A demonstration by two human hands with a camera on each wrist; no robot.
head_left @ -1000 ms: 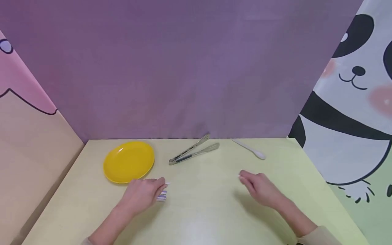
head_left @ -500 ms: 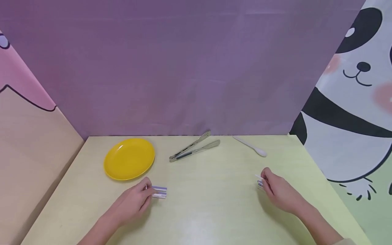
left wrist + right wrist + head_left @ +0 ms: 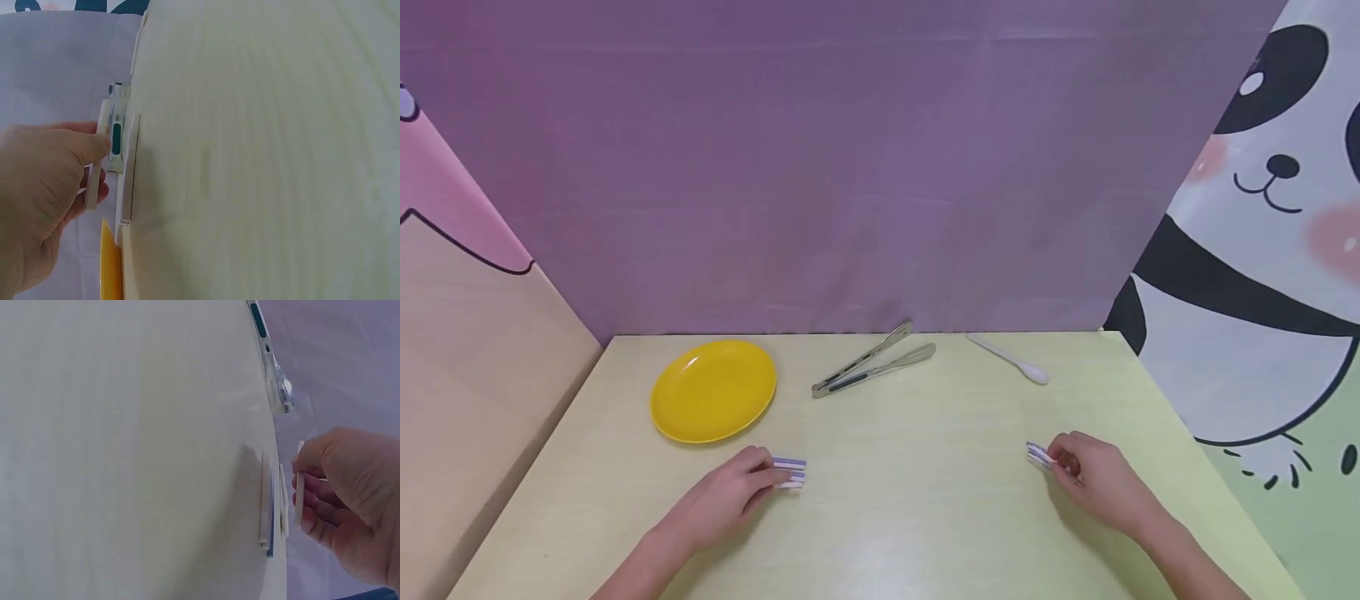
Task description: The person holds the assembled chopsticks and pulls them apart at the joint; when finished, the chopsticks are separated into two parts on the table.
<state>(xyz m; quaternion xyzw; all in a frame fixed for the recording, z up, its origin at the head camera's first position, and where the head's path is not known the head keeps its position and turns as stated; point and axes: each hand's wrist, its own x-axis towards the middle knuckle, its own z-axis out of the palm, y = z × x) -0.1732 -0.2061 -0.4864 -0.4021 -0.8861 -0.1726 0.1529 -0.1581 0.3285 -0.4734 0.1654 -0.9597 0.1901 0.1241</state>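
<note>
My left hand (image 3: 724, 498) is low over a small group of white and purple flat strips (image 3: 790, 472). In the left wrist view its thumb and fingers pinch a thin white stick (image 3: 94, 181), while another white strip (image 3: 129, 181) lies on the tabletop. On the other side, my right hand (image 3: 1101, 483) is beside a similar group of strips (image 3: 1037, 453). The right wrist view has that hand pinching a thin white stick (image 3: 300, 500), apart from the strips (image 3: 265, 512) on the table. The exact kind of these sticks is unclear.
A yellow plate (image 3: 713, 392) sits at the back left of the pale table (image 3: 895, 517). Metal tongs (image 3: 857, 379) lie spread near the back edge, with a white spoon (image 3: 1011, 360) to their right. A purple cloth wall (image 3: 850, 167) stands behind.
Both hands have moved outward and lower, the left to its strips and the right to the strips on its side. Plate, tongs and spoon have stayed put.
</note>
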